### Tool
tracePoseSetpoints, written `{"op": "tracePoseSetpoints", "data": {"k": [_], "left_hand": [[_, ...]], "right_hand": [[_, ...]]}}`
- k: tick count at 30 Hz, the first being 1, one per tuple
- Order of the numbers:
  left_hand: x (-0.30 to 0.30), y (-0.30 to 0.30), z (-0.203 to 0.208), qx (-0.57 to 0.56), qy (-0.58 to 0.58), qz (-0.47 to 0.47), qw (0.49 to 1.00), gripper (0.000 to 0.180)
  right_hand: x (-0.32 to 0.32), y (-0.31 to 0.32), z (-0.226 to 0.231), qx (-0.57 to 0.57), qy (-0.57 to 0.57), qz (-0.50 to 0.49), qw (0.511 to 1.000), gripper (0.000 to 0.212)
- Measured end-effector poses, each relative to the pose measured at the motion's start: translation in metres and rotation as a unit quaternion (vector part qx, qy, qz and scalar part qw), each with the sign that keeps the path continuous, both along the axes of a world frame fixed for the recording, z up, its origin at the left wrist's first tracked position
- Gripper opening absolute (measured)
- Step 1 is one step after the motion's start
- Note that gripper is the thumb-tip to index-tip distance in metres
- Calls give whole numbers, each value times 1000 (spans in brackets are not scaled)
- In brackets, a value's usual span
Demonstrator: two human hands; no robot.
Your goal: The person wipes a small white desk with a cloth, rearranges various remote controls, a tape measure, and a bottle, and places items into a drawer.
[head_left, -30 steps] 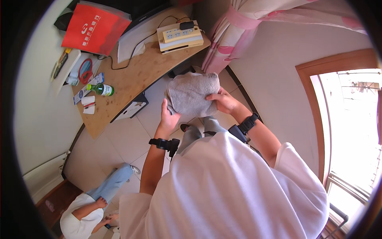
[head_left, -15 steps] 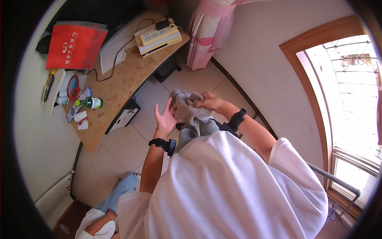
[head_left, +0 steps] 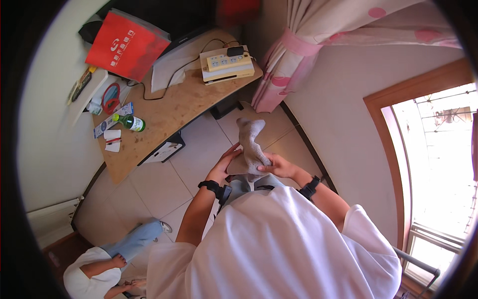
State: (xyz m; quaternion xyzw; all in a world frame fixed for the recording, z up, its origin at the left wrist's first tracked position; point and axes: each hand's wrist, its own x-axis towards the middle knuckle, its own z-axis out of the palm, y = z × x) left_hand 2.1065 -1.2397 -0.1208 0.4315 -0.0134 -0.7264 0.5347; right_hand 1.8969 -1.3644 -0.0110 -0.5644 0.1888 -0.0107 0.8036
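Observation:
A grey sock point(head_left: 251, 142) extends upright in front of my lap, its toe end bent over to the right at the far end. My right hand point(head_left: 280, 166) pinches its near right edge with the thumb on top. My left hand point(head_left: 226, 163) is closed around the sock's near left side, its fingertips partly hidden behind the fabric. Both wrists carry black straps with small devices.
On the left, a wooden desk point(head_left: 164, 113) bears a green bottle point(head_left: 133, 123), a cream power strip point(head_left: 226, 61) and a red bag point(head_left: 127, 45). A seated person in jeans point(head_left: 130, 242) is at lower left. Pink curtains point(head_left: 281, 70) hang ahead; a window point(head_left: 440, 164) is right.
The bunched sock has been stretched out lengthwise. My left hand, spread open beside it before, has come in and closed on it. The head view has shifted, moving the desk rightward.

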Motion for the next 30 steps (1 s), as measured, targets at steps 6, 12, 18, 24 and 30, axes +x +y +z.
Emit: {"op": "tracePoseSetpoints", "data": {"k": [6, 12, 18, 24, 30], "left_hand": [[10, -30, 50, -99, -24, 208, 973, 70], [12, -36, 117, -257, -160, 90, 949, 29], [26, -14, 119, -225, -238, 28, 944, 32], [22, 14, 107, -135, -287, 110, 942, 43], [11, 34, 70, -19, -392, 207, 896, 33]], "right_hand": [[-22, -19, -3, -380, 25, 62, 923, 40], [-10, -23, -44, 177, 102, -246, 947, 66], [42, -24, -28, 386, 164, -34, 907, 85], [54, -27, -30, -5, 114, -86, 990, 32], [57, -20, -25, 20, 94, -208, 973, 18]]}}
